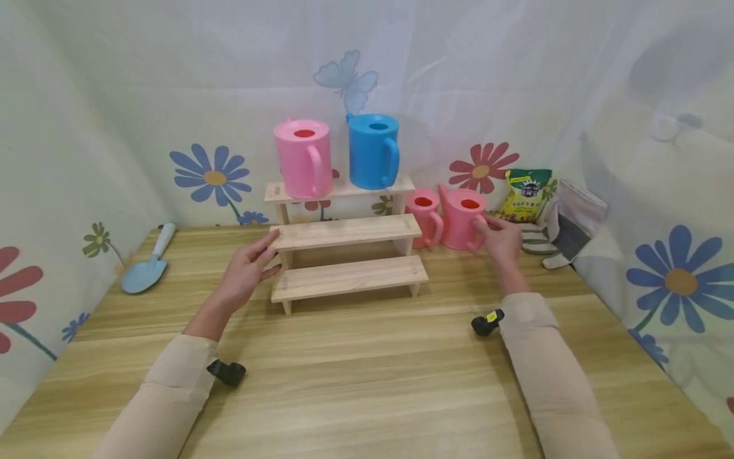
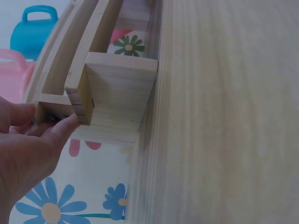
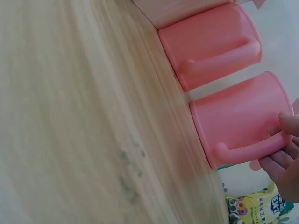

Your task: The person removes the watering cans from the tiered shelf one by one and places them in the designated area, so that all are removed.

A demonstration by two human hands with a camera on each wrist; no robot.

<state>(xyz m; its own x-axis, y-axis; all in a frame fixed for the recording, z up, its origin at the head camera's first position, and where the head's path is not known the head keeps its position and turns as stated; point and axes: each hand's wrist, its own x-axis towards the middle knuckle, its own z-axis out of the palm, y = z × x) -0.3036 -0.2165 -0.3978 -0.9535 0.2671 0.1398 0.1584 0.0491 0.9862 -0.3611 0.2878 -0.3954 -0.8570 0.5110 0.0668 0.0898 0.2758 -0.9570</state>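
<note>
My left hand [image 1: 243, 274] touches the left end of a three-step wooden shelf [image 1: 346, 233], with the thumb and fingers at its middle step. In the left wrist view, the fingertips [image 2: 70, 122] rest on the step's end. My right hand [image 1: 503, 242] holds the handle of a pink watering can [image 1: 455, 220] that stands upright on the table, right of the shelf. Another pink watering can [image 1: 420, 217] stands between it and the shelf. On the top step are a light pink watering can [image 1: 295, 159] and a blue watering can [image 1: 367, 153].
A light blue trowel [image 1: 146, 271] lies at the table's left edge. A yellow-green bag [image 1: 524, 197] and a pair of gloves [image 1: 573, 223] are at the back right. A flower-printed curtain [image 1: 229, 76] hangs behind the wooden table [image 1: 355, 382].
</note>
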